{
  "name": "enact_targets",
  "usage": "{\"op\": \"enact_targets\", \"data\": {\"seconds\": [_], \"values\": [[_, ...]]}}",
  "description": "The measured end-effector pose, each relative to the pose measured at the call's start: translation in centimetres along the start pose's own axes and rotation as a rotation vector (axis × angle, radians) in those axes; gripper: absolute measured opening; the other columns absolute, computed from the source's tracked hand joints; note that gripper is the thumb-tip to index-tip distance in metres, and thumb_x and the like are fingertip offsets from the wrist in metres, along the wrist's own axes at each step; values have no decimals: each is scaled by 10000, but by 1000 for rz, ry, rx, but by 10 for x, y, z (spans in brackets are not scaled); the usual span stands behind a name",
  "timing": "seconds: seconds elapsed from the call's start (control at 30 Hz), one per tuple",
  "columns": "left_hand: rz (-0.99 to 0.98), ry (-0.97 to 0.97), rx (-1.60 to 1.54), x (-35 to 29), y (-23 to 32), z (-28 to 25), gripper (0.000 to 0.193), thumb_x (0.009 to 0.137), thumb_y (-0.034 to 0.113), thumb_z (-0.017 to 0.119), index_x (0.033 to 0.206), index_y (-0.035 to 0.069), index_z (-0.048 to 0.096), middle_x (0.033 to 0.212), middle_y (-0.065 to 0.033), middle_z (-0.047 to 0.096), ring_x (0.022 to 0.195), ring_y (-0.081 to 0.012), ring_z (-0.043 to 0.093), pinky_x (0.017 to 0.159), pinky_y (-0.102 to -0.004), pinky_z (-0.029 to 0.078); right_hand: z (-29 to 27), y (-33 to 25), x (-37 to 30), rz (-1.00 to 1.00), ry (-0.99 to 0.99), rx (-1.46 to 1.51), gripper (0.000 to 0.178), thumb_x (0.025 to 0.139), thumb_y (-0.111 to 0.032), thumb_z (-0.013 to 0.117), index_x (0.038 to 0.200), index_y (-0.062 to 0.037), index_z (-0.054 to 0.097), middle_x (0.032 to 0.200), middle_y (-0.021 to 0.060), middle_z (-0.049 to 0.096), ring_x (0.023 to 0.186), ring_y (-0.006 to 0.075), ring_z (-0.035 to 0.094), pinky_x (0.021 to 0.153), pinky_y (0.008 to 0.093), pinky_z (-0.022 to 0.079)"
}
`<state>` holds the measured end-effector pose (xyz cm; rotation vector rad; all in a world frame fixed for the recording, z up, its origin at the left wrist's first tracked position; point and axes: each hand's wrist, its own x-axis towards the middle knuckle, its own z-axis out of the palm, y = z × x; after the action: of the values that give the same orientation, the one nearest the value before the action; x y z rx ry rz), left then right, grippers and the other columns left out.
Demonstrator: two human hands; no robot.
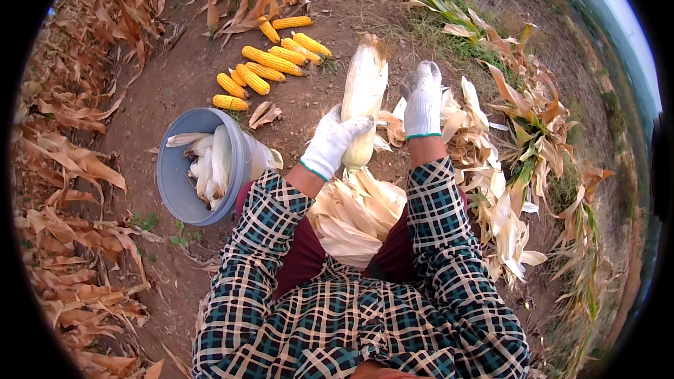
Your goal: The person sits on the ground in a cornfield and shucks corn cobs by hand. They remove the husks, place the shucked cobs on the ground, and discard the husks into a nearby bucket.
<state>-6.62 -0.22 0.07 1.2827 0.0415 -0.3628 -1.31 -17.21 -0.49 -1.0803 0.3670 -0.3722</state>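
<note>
The left hand [330, 142], in a white glove with green trim, grips an ear of corn [366, 88] low on its near half, the thumb crossing the front of the pale husk. The ear is held up before the person, over the ground; its long axis runs away from the body, tilted a little to the right at the far end. The silk tuft [372, 43] points away, and the stem end faces the person. The right hand [423, 95], likewise gloved, is raised just beside the ear without touching it; its fingers look bent together, but whether they pinch anything I cannot tell.

Below the stem end, loose husks [358, 217] are heaped between the person's legs. More dry husks [491, 182] lie to the right. On the left, a grey bucket [172, 193] tilts on its side, its mouth showing pale ears [210, 168]. Beyond it, bare yellow cobs [272, 60] lie on the brown soil [182, 77], most angled from upper left to lower right.
</note>
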Motion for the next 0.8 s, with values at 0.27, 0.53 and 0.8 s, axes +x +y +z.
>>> {"op": "enact_targets", "data": {"seconds": [0.27,0.53,0.8], "values": [[73,46,76,-2,3,-10,495,780,126,682,1201,-41,486,1011,-104,613,838,-162,613,715,-285,518,23,2,-33,-159,-311,-657,648,797,-284,671,1278,65,410,1195,192,542,1113,254,527,957,331,398],[109,85,-55,0,8,-23,457,831,193,659,1193,-35,498,1018,-101,615,832,-156,617,717,-279,521,-14,-1,20,21,54,74,224,892,-146,540,1100,-68,515,907,36,596,685,111,570,586,254,469],[90,104,-470,11,0,-26,507,936,413,477,1251,16,477,1077,-95,609,884,-175,626,770,-310,529,16,37,-45,120,-614,-106,359,945,-269,479,1180,-3,531,1089,79,585,1006,146,544,870,289,443]]}}
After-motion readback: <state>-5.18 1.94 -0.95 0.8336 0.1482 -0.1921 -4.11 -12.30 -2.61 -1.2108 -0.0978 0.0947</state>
